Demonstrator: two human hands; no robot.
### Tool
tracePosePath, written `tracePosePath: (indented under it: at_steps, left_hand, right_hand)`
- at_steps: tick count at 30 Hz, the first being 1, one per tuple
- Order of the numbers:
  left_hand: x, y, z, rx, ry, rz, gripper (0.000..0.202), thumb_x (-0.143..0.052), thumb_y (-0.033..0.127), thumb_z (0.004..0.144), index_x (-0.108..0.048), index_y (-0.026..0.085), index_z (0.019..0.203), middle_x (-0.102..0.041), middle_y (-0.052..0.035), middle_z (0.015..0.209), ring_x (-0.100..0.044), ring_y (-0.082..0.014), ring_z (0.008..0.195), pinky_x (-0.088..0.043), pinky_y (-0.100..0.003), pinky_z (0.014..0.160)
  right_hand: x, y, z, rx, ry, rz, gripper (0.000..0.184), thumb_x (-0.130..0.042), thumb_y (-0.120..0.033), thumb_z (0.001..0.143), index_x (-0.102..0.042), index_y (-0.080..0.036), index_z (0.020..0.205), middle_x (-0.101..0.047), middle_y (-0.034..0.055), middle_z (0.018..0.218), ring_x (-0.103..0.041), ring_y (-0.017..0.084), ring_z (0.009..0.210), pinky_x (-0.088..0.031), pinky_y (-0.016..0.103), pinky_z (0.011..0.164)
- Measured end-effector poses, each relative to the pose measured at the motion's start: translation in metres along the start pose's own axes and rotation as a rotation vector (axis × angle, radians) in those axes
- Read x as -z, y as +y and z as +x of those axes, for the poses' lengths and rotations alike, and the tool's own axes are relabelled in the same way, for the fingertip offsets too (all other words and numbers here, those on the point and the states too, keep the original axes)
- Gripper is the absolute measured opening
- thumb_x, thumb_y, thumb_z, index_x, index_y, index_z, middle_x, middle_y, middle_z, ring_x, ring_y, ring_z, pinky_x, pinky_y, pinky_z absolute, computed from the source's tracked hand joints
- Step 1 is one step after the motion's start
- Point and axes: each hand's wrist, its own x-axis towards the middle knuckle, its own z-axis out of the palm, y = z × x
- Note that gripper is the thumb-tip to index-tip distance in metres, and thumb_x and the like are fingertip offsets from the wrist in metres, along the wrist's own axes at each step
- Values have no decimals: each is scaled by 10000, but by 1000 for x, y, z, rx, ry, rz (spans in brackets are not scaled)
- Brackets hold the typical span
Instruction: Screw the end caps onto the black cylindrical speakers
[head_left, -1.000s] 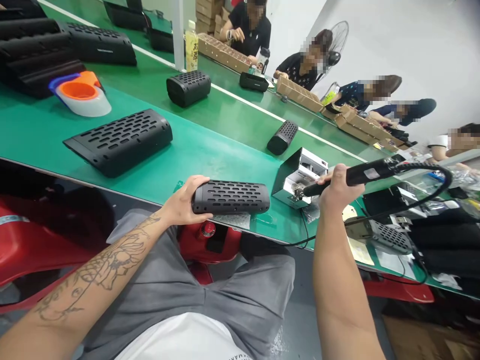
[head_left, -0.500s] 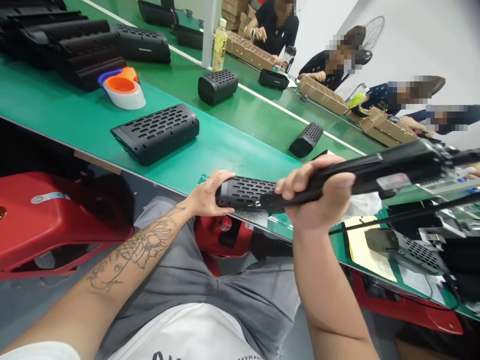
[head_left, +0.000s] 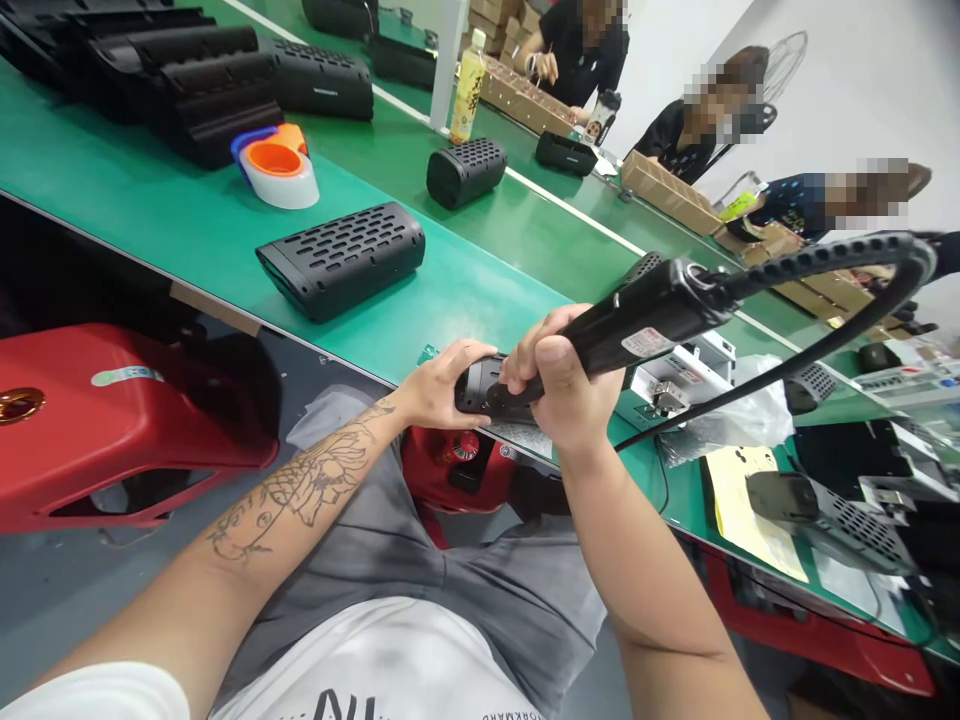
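Observation:
My left hand [head_left: 439,385] grips the left end of a black perforated speaker shell [head_left: 480,385] at the near edge of the green bench [head_left: 187,225]. My right hand [head_left: 559,385] is wrapped round a black electric screwdriver [head_left: 645,310], with its tip down on the shell's end beside my left fingers. A thick black cable [head_left: 825,262] runs from the screwdriver's back end up and to the right. Most of the shell is hidden behind my right hand.
Another black speaker shell [head_left: 345,258] lies on the bench, with an orange and white tape dispenser [head_left: 279,168] and stacked shells [head_left: 187,80] behind. A metal screw feeder box [head_left: 675,375] stands right of my hands. A red stool [head_left: 127,420] is at left. Several people work across the conveyor.
My right hand swung the screwdriver from the screw feeder box over to the shell's left end. The view shifted left, and my left hand kept its hold.

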Motion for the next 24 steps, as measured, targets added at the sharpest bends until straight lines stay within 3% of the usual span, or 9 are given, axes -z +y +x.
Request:
tracePosePath:
  at_steps: [7,12,18,21,24]
  left_hand:
    - [-2,-2,0,1,15,18,1092,-1107,566,870,-592,271,1787,-740,-212,1681,-780,-477,1556,-707,-646,1283]
    - [-2,-2,-1,36,14,14,1078,-1143,548,829,-644,288,1749,-769,-188,1640,-800,-473,1532,-720,-647,1269]
    - [1,-4,-6,21,36,41,1080,-1087,624,890,-603,263,1785,-744,-217,1688,-785,-485,1573,-716,-656,1306]
    - [-13,15,-22,43,130,186,1073,-1062,596,944,-537,274,1822,-719,-222,1685,-764,-483,1581,-707,-671,1322]
    - [-48,59,-55,148,333,415,1177,-1038,595,990,-399,278,1926,-638,-262,1725,-707,-531,1620,-679,-753,1330]
  right_hand:
    - [7,8,-4,-27,-136,10,550,-1062,-697,971,-668,-317,918,-658,-85,647,-591,158,505,-578,370,568]
    - [4,7,0,-44,-193,-11,681,-1047,-846,911,-657,-302,789,-657,-59,618,-583,162,522,-549,355,534]
    - [-4,5,-5,-50,-165,-46,671,-1082,-852,860,-733,-279,862,-713,-53,672,-633,152,570,-602,335,587]
    - [7,-8,-8,35,-83,0,610,-1083,-799,900,-761,-287,979,-712,-73,670,-627,144,507,-601,326,546]
    - [50,-35,-1,163,121,-33,548,-1038,-780,967,-775,-312,1077,-632,-112,632,-601,145,452,-613,331,517]
